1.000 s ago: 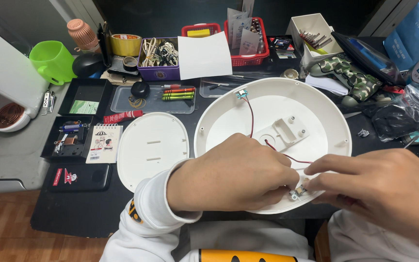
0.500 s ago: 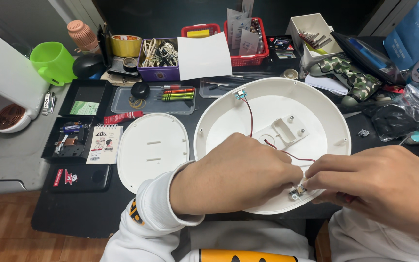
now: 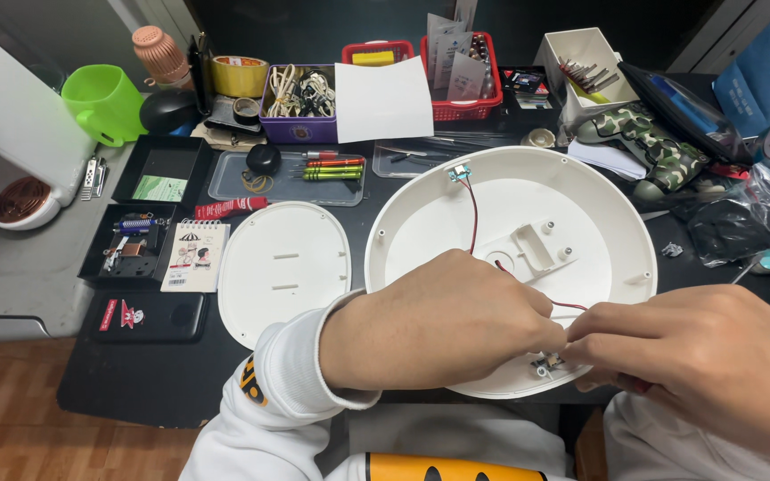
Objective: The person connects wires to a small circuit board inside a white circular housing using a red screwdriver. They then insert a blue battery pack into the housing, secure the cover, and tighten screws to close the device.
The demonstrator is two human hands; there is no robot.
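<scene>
Both hands bunched at the near rim of the large white oval housing (image 3: 510,267), fingertips meeting over a small metal component (image 3: 545,363) seated there. Left hand (image 3: 443,325) curled, thumb and fingers pinched toward the part; right hand (image 3: 697,356) likewise clenched around it from the other side, exact grip hidden by the knuckles. Red wire (image 3: 472,209) running away from the fingertips, long axis toward the far rim, ending at a small connector (image 3: 458,173). Smaller white oval cover (image 3: 284,267) just left of the housing, untouched.
</scene>
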